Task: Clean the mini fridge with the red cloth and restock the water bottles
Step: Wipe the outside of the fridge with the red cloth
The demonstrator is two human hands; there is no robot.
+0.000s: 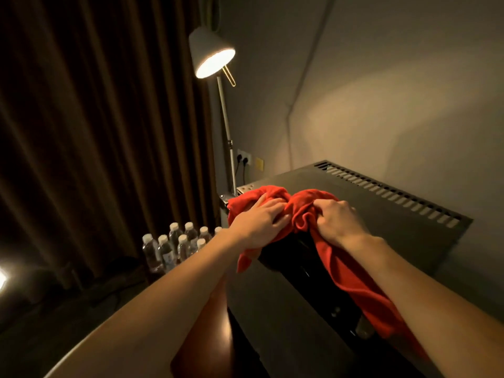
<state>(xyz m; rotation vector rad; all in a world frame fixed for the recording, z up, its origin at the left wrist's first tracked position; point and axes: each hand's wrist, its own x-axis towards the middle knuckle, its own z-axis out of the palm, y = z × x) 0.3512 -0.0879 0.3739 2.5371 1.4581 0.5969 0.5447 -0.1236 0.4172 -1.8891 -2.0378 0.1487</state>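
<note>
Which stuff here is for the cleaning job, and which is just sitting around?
For the job:
- red cloth, bunched under both hands
- mini fridge, black with top vents
- water bottles, standing to its left
- left hand and right hand

Just there:
- lit lamp
- curtain
- wall sockets

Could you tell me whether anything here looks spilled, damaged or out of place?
Nothing stands out. Both hands, left and right, hold the red cloth on the fridge top; the bottles stand upright beside it.
</note>
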